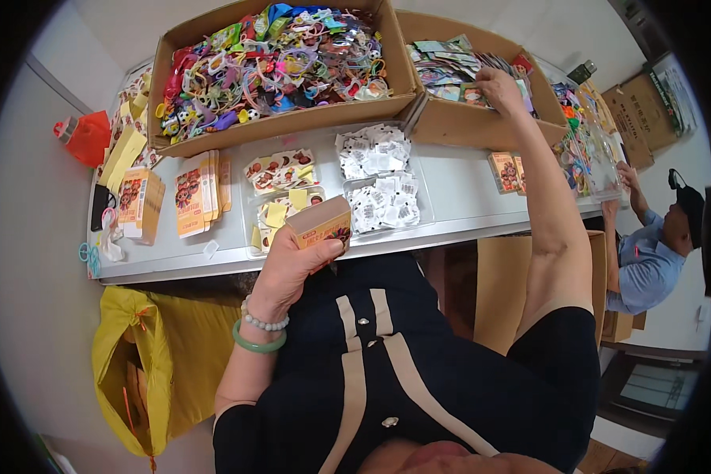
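In my left hand (304, 257) is a small orange printed carton (324, 224), gripped between thumb and fingers above the table's front edge. My right arm stretches forward to a cardboard box (482, 130) at the back right. There my right hand (501, 90) is among flat glossy packets (446, 65), its fingers curled down and closed. What they pinch, if anything, I cannot make out. Below my left hand lie clear trays, one with small white printed packets (383, 204), another with yellow slips (277, 213).
A big cardboard box (292, 118) of mixed small toys stands at the back. Folded orange cartons (201, 193) lie at left, by blue scissors (89, 257). A yellow sack (166, 347) hangs below the table's left end. Another person (648, 261) works at far right.
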The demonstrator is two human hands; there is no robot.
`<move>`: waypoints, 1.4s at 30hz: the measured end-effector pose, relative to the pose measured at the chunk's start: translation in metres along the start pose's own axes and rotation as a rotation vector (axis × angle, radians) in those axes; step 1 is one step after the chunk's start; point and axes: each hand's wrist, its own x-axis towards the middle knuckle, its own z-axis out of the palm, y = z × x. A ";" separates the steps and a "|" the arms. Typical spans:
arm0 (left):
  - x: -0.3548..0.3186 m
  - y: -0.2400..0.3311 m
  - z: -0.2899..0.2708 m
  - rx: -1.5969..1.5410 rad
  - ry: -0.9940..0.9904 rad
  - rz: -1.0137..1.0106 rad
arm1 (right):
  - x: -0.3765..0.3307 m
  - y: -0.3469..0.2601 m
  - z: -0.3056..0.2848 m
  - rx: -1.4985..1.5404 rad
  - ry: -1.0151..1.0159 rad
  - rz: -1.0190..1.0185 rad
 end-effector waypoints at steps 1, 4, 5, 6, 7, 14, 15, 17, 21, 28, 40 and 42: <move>0.000 -0.001 0.000 0.004 -0.002 -0.003 | 0.002 0.001 0.000 0.002 -0.100 0.042; -0.001 0.000 -0.001 0.009 0.026 -0.011 | 0.007 0.016 0.006 0.130 -0.172 -0.024; 0.000 0.002 -0.001 0.026 0.022 0.000 | 0.009 0.014 0.008 0.174 -0.055 -0.046; -0.002 0.002 0.001 0.038 0.030 0.012 | 0.011 0.007 0.006 0.229 0.112 -0.009; 0.000 0.003 0.001 0.032 0.054 0.010 | 0.012 0.001 0.001 0.285 0.277 0.031; 0.006 0.004 0.005 0.075 0.012 0.074 | -0.106 -0.178 -0.026 1.187 -0.075 -0.327; 0.004 0.005 0.004 0.075 0.014 0.069 | -0.123 -0.197 -0.016 1.124 -0.164 -0.394; 0.003 0.003 0.004 0.011 -0.030 0.077 | -0.153 -0.221 0.006 1.171 -0.253 -0.464; -0.007 0.009 -0.001 -0.041 -0.057 0.048 | -0.170 -0.225 0.028 0.877 -0.088 -0.653; -0.015 0.010 -0.003 0.015 -0.112 -0.065 | -0.188 -0.231 0.030 1.029 -0.102 -0.598; -0.026 0.000 -0.008 -0.002 0.108 0.048 | -0.198 -0.204 0.036 0.747 -0.102 -0.450; -0.020 -0.007 -0.013 0.076 0.068 0.045 | -0.196 -0.204 0.033 0.823 -0.120 -0.395</move>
